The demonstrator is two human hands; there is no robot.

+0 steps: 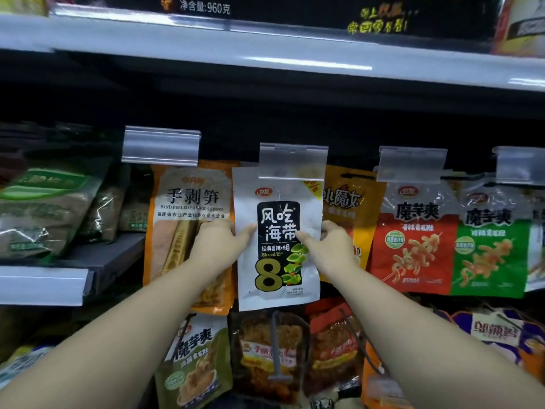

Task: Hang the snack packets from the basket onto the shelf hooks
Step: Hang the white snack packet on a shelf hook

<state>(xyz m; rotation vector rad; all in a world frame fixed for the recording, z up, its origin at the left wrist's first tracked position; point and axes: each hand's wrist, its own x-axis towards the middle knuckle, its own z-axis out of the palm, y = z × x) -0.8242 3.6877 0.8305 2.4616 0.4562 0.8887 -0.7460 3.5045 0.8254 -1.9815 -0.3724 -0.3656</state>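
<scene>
Grip: both hands pinch the white seaweed packet (277,237) at mid-height, one on each side edge.
Left hand (219,242): thumb on the packet's front, other fingers curled behind its left edge.
Right hand (330,245): thumb across the front near the black label, other fingers wrapped behind the right edge.
Packet position: upright, facing the camera, its top tucked behind the clear price tag holder (293,162) (can't tell whether the hang hole is on the hook, the holder hides it).
Left neighbour: orange bamboo shoot packet (188,219), hanging just beside, partly behind the left hand.
Right neighbour: yellow-brown packet (346,202), overlapped by the white packet's right edge.
Further right: red konjac packet (413,246), then green konjac packet (489,255), side by side.
Below: more packets (271,349) on lower hooks, partly covered by both forearms.
Above: grey shelf edge (265,51).
</scene>
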